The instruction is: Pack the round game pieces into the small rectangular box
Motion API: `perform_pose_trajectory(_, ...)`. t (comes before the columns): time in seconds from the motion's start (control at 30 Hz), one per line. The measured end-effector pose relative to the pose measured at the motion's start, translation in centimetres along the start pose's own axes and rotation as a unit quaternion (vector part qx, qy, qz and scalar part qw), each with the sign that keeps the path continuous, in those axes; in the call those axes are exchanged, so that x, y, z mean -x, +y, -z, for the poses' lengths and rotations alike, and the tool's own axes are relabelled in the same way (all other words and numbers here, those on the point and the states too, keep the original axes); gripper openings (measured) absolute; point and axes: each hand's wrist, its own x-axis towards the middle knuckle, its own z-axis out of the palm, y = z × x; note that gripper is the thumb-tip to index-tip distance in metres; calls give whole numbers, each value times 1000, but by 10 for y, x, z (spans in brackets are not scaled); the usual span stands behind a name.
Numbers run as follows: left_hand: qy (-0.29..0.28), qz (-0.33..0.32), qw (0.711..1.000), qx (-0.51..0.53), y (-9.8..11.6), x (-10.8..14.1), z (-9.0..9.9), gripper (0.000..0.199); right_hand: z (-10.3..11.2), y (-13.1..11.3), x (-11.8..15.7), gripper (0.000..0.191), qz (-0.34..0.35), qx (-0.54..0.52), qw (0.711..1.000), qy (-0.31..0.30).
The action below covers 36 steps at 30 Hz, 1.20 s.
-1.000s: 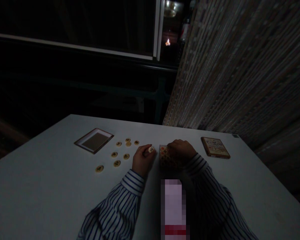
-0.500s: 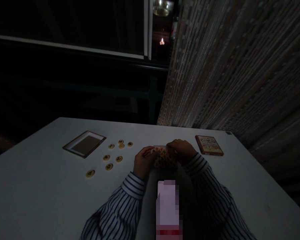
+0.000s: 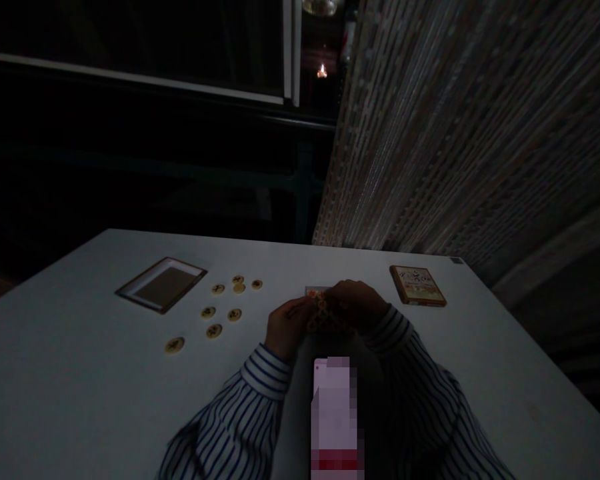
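A small box (image 3: 311, 291) packed with round Chinese chess pieces (image 3: 322, 323) lies in front of me, partly covered by my hands. My left hand (image 3: 287, 323) is at its left side, fingers bent inward and thumb reaching over the pieces. From the right, my right hand (image 3: 357, 303) curls over the box's top, its fingertips close to the left thumb near the far rows. Both hands look closed, but the dim light and the fingers hide what is pinched. Some pieces in the box show red marks.
Several loose chess pieces (image 3: 214, 331) lie on the white table (image 3: 105, 380) to the left. Beyond them is an open, shallow box lid (image 3: 163, 285). A decorated flat box (image 3: 419, 286) sits at right. A lit phone (image 3: 334, 413) is nearest me. A string curtain (image 3: 405, 133) hangs behind.
My right hand has shifted left over the box, closer to my left hand, covering more of the pieces. The view has tilted slightly; the loose pieces stay in place.
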Motion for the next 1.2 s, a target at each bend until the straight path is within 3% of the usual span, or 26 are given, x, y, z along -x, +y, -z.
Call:
perform_pose_trajectory(0.4,-25,-14,999,-25,7,6,-5,25,-2,-9,1,35,47,-13,999,21)
perform_pose_trajectory(0.73,-55,-54,992,-95,6,5,-3,29,-2,-6,-2,36,40,-6,999,-9)
perform_pose_trajectory(1.07,18,-56,995,-81,9,9,-7,22,-3,-5,0,38,54,-33,998,21)
perform_pose_trajectory(1.2,13,-45,996,-78,7,9,-6,24,-5,-4,1,37,53,-29,998,30)
